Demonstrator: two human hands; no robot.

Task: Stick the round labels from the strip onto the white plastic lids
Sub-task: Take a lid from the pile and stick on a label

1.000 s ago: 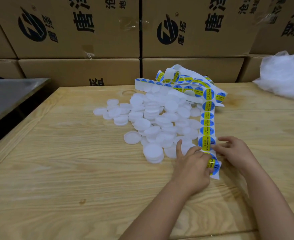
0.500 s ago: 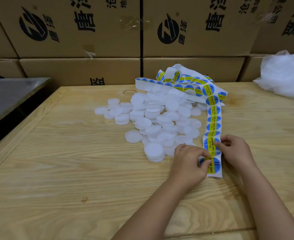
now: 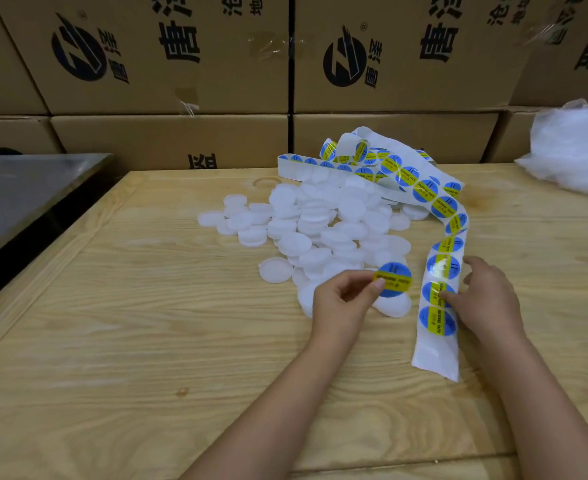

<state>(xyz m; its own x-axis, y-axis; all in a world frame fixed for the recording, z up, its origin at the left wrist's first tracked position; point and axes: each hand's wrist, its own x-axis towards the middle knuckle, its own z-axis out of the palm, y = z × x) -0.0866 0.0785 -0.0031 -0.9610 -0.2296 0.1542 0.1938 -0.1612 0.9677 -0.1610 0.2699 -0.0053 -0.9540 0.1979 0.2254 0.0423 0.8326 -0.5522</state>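
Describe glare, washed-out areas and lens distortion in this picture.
Head view: glare whitens a blue-and-yellow round label on the white backing strip beside the right hand; the peeled label in the left hand shows none. Head view: the heap of white plastic lids washes out, rims merging. Head view: the wide lens leans the brown cardboard boxes outward.

Soft, even overhead light, medium bright. Shadows faint on table (image 3: pixel 147 341). Glare spots on glossy strip (image 3: pixel 442 269), carton tape (image 3: pixel 271 46). Wide-angle bowing at edges; corners slightly soft.
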